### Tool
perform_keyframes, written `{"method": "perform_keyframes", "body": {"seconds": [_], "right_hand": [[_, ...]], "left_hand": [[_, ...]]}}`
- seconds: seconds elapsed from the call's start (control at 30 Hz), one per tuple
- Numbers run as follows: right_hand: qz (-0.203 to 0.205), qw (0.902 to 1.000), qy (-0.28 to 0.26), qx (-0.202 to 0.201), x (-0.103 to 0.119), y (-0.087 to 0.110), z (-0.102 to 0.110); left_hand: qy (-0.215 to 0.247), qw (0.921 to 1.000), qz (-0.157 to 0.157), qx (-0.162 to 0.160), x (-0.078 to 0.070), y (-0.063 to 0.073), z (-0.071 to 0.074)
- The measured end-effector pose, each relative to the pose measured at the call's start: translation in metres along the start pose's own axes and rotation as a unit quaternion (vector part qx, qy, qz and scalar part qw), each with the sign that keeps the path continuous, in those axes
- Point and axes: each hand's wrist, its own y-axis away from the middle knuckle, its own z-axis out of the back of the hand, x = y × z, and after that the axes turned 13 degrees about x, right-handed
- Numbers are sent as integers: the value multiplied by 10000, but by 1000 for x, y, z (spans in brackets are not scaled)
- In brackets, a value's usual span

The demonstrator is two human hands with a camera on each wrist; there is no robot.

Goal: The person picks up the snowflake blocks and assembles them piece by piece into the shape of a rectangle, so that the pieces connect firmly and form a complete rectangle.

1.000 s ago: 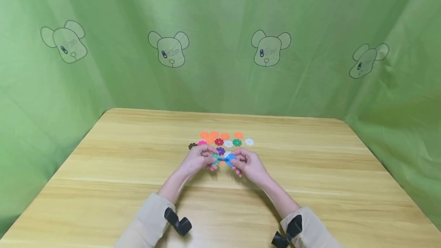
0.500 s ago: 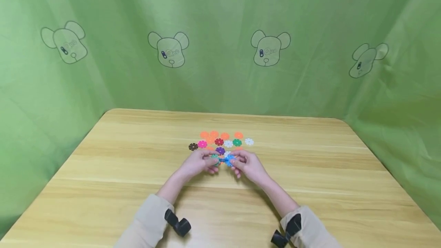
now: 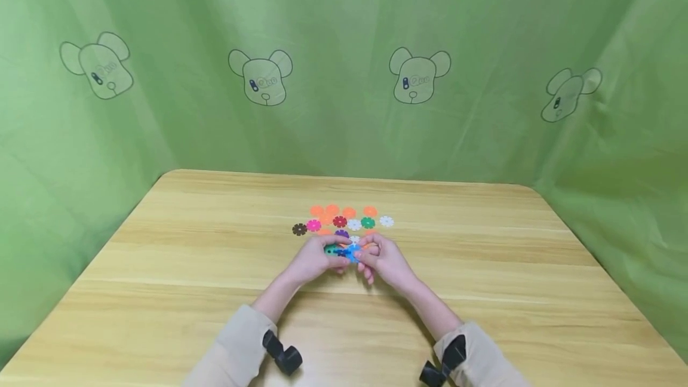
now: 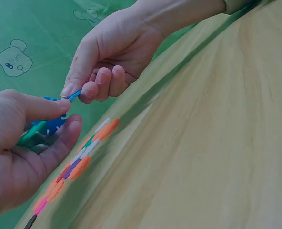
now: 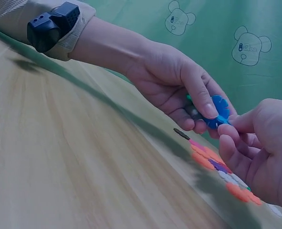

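Observation:
Notched plastic snowflake discs are joined in a small chain between my two hands, raised above the table. My left hand (image 3: 313, 260) grips the chain between thumb and fingers, with a green disc (image 3: 331, 249) inside its grasp. Beside that, a dark blue disc (image 4: 54, 126) is pinched near the left thumb tip in the left wrist view. A lighter blue disc (image 3: 353, 253) sits at the chain's right end, where my right hand (image 3: 391, 263) pinches it between thumb and forefinger. In the right wrist view, the fingertips of both hands meet close around the blue discs (image 5: 220, 106).
Loose snowflake discs lie flat on the wooden table (image 3: 457, 243) just beyond the hands. Among them are several orange ones (image 3: 370, 211), a brown disc (image 3: 299, 229), a pink disc (image 3: 314, 226), a red disc (image 3: 340, 221) and white ones (image 3: 386, 221). A green curtain (image 3: 344, 136) hangs behind.
My left hand has shifted its grip along the chain, its thumb moving lower and to the right, so more of the green disc shows. The right hand keeps its pinch, slightly further left.

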Motion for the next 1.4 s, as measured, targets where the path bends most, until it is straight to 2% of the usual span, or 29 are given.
{"method": "perform_keyframes", "body": {"seconds": [0.03, 0.23, 0.4, 0.5, 0.67, 0.77, 0.9, 1.0, 1.13, 1.27, 1.4], "right_hand": [[30, 10000, -48, 4, 0, 0, -1], [134, 9989, -418, 186, -1, 1, -2], [107, 9991, -328, 227, -1, 0, 2], [105, 9998, -170, 45, -1, -1, 8], [28, 9972, 407, -623, -4, -3, 24], [-82, 9919, 841, -946, -9, -5, 34], [-200, 9844, 1400, -1049, -14, -7, 43], [-258, 9739, 2049, -939, -17, -9, 46], [-232, 9553, 2862, -700, -19, -11, 43], [-173, 9407, 3336, -601, -20, -13, 39], [-213, 9336, 3535, -549, -21, -13, 36]], "left_hand": [[-1, 10000, -11, -13, -4, 2, -1], [-221, 9997, -71, -36, -3, 3, 0], [-89, 9999, -132, -18, 2, 3, 4], [243, 9995, -158, -99, 2, 5, 7], [554, 9978, -146, -319, 1, 8, 14], [609, 9974, -143, -365, 1, 8, 17], [650, 9971, -116, -380, 2, 8, 20], [675, 9970, -112, -361, 3, 8, 20], [714, 9968, -172, -317, 3, 8, 20], [715, 9968, -203, -284, 3, 8, 21], [722, 9968, -151, -297, 2, 9, 21]]}}
